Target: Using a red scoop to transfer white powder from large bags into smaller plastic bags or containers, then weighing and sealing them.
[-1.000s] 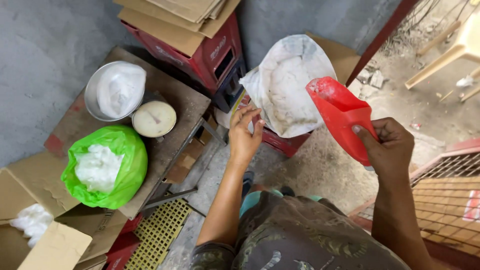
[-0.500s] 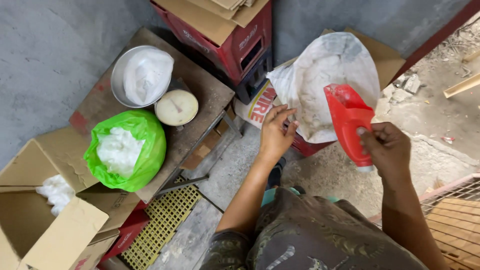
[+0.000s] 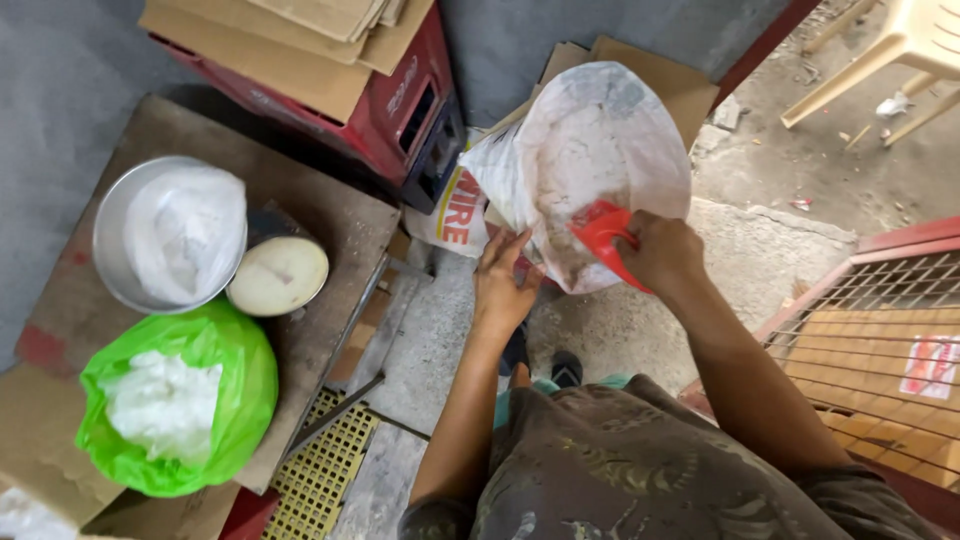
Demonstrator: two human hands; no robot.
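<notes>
Between our hands, we are pinching the white sack's [image 3: 600, 150] rim with the left hand [image 3: 505, 285] while the right hand [image 3: 660, 250] is gripping the red scoop [image 3: 603, 235] inside its mouth.

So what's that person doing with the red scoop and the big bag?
A person is holding a big see-through plastic bag open with the left hand. The right hand pushes a red scoop into the bag's mouth. On the wooden board beside them sit a metal bowl of white powder, a small round lid and a green bag with white stuff inside.
</notes>
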